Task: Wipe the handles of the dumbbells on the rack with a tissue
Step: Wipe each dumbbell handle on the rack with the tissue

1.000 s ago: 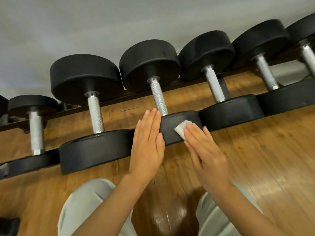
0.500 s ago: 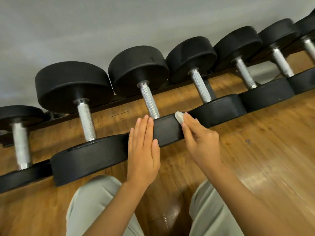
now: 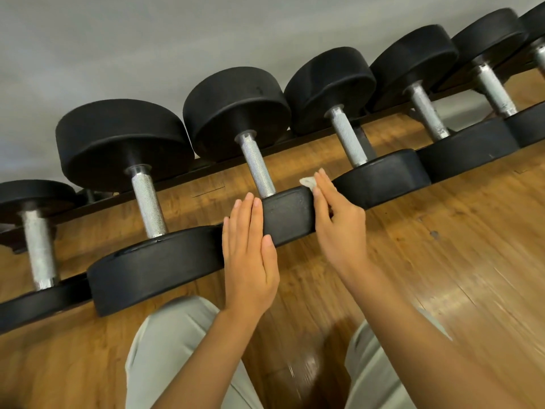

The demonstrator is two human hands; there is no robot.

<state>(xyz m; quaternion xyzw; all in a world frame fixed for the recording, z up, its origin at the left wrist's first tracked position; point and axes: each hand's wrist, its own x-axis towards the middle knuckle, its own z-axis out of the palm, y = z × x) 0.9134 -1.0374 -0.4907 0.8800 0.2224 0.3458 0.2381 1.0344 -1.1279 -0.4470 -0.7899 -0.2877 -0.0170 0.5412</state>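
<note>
A row of black dumbbells with knurled silver handles lies on a low rack point(image 3: 206, 168). My left hand point(image 3: 249, 249) rests flat, fingers straight, against the near head point(image 3: 287, 215) of the middle dumbbell. Its handle point(image 3: 258, 165) rises just above my fingertips. My right hand point(image 3: 339, 228) pinches a small white tissue point(image 3: 307, 182) at the upper right corner of that same head, below the handle of the dumbbell to the right point(image 3: 348, 138).
More dumbbells continue left point(image 3: 147, 199) and right point(image 3: 427, 113) along the rack, against a grey wall. The floor point(image 3: 442, 246) is glossy wood. My knees in light trousers point(image 3: 165, 349) are at the bottom of the view.
My right hand has slid the tissue from the face of the dumbbell head up to its top right corner. My left hand has stayed flat on the head. The view shifted right.
</note>
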